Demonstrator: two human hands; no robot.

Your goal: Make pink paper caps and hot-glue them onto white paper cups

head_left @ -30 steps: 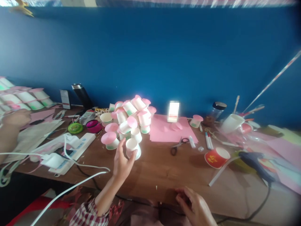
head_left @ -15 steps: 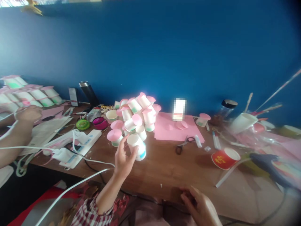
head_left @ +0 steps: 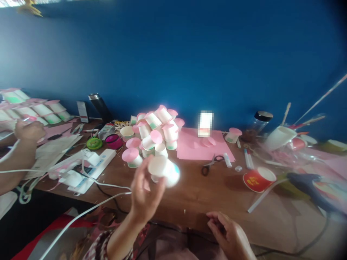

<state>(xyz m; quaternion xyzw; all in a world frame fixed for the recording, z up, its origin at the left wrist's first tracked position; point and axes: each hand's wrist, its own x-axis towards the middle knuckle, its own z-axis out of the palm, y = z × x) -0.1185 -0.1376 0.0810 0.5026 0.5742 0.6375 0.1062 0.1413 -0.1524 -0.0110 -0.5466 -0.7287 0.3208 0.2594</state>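
Note:
My left hand [head_left: 146,193] is closed around a white paper cup [head_left: 157,166], lifted above the table's front part with its pale round end toward me. Just behind and to the right of this cup is a white rounded thing with a blue patch [head_left: 172,174]; blur hides whether it is joined to the cup. Beyond it rises a heap of white paper cups with pink paper discs on their ends [head_left: 153,139]. My right hand [head_left: 229,231] rests at the table's front edge, fingers loosely bent and apart, nothing visible in it.
Scissors [head_left: 211,165], a glue stick [head_left: 227,160] and pink paper [head_left: 187,148] lie past the heap. On the right are a red paper cup [head_left: 256,180] and a blurred glue gun [head_left: 309,187]. A power strip [head_left: 100,166] with cables and another person's hand [head_left: 29,130] are leftward.
My left hand has moved slightly right and toward me with the cup, which is tilted more toward me. My right hand stays in nearly the same place. The view has shifted a little.

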